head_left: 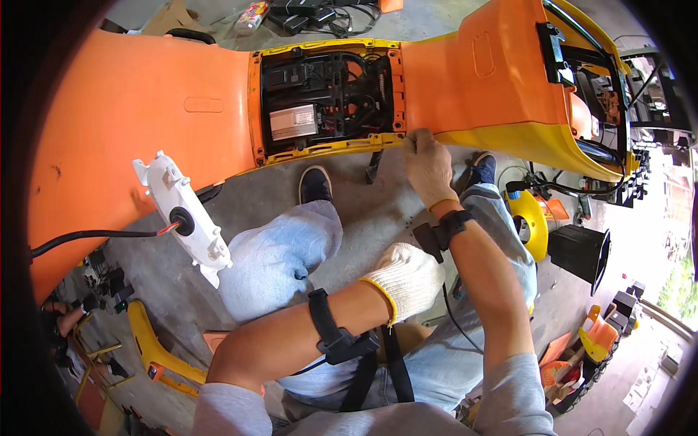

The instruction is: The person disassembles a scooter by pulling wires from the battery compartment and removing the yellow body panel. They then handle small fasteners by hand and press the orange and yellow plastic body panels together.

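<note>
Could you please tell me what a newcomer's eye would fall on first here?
Probably the big orange body stretching across the top, with a silver box in the open bay at its middle. Next might be the white part at the left, with a black cable at its back. The gloved right hand is at the body's near edge.
</note>
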Tool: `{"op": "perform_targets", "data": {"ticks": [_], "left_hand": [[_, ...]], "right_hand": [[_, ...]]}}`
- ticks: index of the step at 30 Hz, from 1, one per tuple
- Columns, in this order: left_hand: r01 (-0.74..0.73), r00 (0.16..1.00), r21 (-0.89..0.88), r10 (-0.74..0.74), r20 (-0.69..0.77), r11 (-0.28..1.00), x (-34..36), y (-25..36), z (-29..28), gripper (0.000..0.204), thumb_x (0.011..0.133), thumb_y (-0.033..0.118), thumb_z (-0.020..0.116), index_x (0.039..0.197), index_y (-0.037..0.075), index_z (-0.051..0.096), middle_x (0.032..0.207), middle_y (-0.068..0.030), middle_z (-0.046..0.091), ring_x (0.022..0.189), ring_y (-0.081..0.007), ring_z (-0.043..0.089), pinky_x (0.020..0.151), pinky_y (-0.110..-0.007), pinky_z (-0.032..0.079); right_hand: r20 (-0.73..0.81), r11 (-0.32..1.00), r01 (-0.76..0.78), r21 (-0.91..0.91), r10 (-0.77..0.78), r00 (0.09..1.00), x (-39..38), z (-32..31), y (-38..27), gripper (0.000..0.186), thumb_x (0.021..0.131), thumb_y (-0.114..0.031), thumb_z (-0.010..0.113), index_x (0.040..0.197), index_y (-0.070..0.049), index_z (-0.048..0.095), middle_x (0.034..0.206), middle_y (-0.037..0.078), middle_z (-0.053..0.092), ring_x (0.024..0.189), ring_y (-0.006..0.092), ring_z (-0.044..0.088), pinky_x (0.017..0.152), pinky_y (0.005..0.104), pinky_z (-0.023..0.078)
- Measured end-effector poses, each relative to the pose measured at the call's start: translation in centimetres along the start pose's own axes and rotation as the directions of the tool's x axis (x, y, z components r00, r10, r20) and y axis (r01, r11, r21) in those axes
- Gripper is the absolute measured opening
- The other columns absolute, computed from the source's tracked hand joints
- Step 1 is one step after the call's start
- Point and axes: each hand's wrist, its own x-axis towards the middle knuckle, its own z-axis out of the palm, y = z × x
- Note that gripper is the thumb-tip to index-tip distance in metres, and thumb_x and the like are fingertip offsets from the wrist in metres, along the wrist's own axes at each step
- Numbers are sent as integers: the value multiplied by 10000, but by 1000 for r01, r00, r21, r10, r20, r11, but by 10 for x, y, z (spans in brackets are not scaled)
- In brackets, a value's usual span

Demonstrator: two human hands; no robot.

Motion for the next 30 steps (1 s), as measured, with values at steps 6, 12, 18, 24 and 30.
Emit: {"op": "perform_targets", "data": {"ticks": [6,12,18,24,30], "left_hand": [[12,996,-2,-12,-84,1000,-3,0,3,148,699,206,669,753,88,740,700,-101,694,634,-270,701,500,-406,546],[6,996,13,-5,-94,1000,-3,4,1,138,710,195,670,759,93,748,694,-78,692,623,-255,698,489,-424,545],[-24,994,55,18,106,998,-8,7,-6,171,794,214,633,851,111,757,810,-83,728,777,-239,720,591,-383,546],[-37,999,-28,36,-37,999,-8,8,16,138,707,200,657,752,118,758,734,-84,702,679,-266,697,499,-422,509],[-57,998,51,56,22,997,-4,12,21,133,705,214,655,727,118,746,689,-60,681,656,-250,687,492,-415,492]], "right_hand": [[-37,999,-30,-43,28,999,0,10,3,250,900,-318,555,1016,-103,608,877,174,689,866,392,656,782,466,503],[204,887,-240,394,171,964,22,26,22,243,932,-205,552,1025,16,595,869,134,697,795,238,686,726,330,546],[664,-22,-670,742,-121,738,18,14,32,244,948,-139,547,1138,10,578,960,127,664,771,203,667,680,308,584],[562,237,-604,761,224,796,14,5,4,261,951,-172,532,1092,34,611,973,155,676,826,200,674,743,318,569],[85,989,53,-138,-42,995,19,-7,-14,397,896,-305,500,922,56,662,966,256,676,936,356,662,840,409,515]]}}
